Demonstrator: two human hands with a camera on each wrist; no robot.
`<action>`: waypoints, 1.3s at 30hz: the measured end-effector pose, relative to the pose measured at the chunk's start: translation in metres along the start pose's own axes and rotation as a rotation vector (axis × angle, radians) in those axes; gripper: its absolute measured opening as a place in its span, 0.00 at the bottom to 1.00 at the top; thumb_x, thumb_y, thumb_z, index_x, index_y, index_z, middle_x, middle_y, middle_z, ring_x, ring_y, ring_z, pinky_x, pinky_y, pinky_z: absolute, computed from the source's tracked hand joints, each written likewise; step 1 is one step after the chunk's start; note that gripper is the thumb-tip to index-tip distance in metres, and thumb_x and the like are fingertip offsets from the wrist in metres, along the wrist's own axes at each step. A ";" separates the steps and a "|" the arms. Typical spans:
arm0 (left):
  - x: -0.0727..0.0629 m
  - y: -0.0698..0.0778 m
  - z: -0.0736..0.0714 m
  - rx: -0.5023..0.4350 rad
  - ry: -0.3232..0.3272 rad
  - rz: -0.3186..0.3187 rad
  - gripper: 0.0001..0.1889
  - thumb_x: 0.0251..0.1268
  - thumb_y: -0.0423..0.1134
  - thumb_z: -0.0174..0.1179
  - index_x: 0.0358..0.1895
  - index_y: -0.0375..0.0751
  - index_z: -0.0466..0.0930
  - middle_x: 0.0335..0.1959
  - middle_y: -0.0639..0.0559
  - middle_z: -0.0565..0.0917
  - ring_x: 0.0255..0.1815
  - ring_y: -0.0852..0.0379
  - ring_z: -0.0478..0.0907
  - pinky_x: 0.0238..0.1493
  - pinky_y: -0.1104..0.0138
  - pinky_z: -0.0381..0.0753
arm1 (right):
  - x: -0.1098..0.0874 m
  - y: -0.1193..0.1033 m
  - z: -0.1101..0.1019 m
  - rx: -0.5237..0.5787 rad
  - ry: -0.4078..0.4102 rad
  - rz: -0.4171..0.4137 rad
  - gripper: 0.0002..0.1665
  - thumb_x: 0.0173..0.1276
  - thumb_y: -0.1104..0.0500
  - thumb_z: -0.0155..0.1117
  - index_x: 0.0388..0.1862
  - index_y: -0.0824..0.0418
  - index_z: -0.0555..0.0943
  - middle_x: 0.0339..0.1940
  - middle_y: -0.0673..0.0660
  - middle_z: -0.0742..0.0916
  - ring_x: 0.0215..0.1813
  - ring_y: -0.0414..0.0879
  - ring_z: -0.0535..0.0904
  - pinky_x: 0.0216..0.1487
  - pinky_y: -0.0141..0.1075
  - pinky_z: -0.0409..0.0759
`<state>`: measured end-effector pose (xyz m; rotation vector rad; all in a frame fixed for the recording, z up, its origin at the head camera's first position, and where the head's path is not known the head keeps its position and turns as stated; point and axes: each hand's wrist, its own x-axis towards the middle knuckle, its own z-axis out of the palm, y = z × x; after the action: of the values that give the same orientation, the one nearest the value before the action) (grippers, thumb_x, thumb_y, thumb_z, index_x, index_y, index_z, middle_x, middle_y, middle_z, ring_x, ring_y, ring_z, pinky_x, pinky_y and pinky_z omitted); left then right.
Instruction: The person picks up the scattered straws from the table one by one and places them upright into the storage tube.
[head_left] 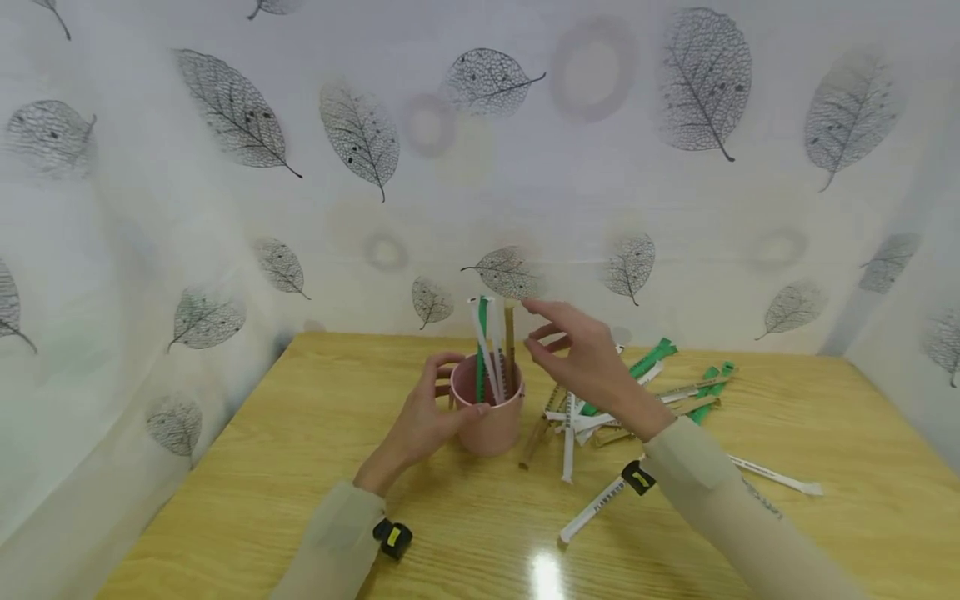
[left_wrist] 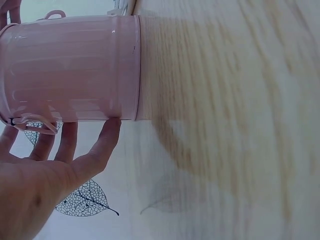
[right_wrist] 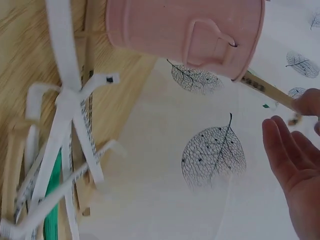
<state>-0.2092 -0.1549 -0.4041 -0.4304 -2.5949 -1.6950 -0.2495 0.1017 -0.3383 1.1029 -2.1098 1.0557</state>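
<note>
While a leaf-printed cloth [head_left: 420,225] hangs behind the pink bucket [head_left: 491,433], a wood-grain counter [head_left: 300,467] spreads beneath it. Upright on that, the bucket is gripped at its left side by the left hand [head_left: 423,417]. Just right of the bucket's top, the right hand [head_left: 577,346] has thumb and fingertips apart. White sticks [head_left: 487,360], a green stick [head_left: 483,310] and a brown stick [head_left: 510,342] stand inside the bucket; loose sticks [head_left: 568,442] lie to its right. Whether the right hand touches the brown one, I cannot tell.
</note>
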 end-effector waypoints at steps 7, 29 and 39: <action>0.001 0.000 0.000 0.016 0.001 -0.008 0.39 0.62 0.48 0.72 0.73 0.56 0.59 0.68 0.41 0.72 0.66 0.38 0.74 0.64 0.45 0.78 | -0.025 -0.004 -0.028 0.010 -0.270 -0.043 0.14 0.62 0.74 0.69 0.45 0.62 0.88 0.39 0.54 0.91 0.37 0.41 0.88 0.35 0.28 0.86; -0.001 0.003 0.001 0.015 0.005 -0.008 0.40 0.62 0.49 0.71 0.74 0.56 0.58 0.67 0.42 0.72 0.66 0.40 0.74 0.65 0.44 0.76 | -0.109 -0.030 -0.031 -0.187 -0.926 -0.049 0.20 0.56 0.67 0.74 0.43 0.45 0.89 0.42 0.42 0.87 0.43 0.33 0.81 0.39 0.29 0.82; -0.001 0.002 0.000 0.014 0.001 -0.009 0.40 0.62 0.50 0.70 0.74 0.56 0.58 0.67 0.43 0.73 0.66 0.40 0.74 0.66 0.45 0.76 | -0.111 -0.030 -0.023 -0.266 -0.902 -0.081 0.14 0.58 0.67 0.72 0.28 0.46 0.82 0.29 0.39 0.76 0.31 0.29 0.66 0.32 0.26 0.69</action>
<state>-0.2081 -0.1538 -0.4023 -0.4177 -2.6106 -1.6776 -0.1635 0.1582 -0.3954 1.7037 -2.7170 0.1943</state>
